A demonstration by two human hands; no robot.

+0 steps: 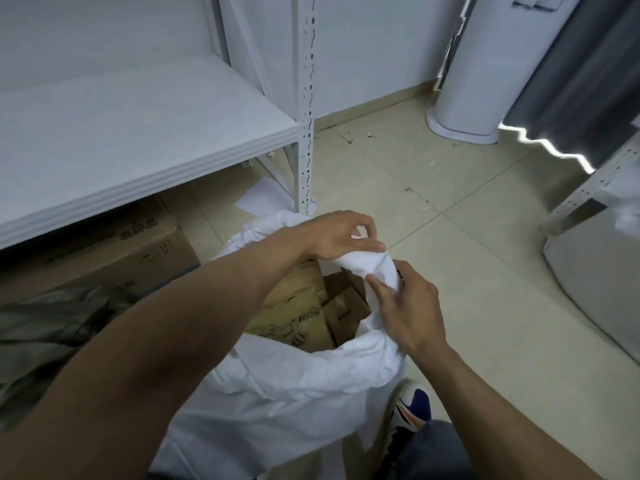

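A large white plastic bag (277, 393) stands on the floor in front of me, its mouth wide. Inside it lie flattened brown cardboard pieces (304, 317). My left hand (336, 237) reaches over the mouth and grips a bunched part of the bag's far rim (372, 265). My right hand (408, 306) pinches the same bunched rim from the right, thumb and fingers curled on the plastic.
White metal shelving (138, 133) stands at the left with a perforated post (306, 98). Under it sit a brown cardboard box (131, 251) and a crumpled grey sheet (52, 327). A white cylinder (478, 81), grey curtain (588, 81) and my shoe (412, 407) are at the right.
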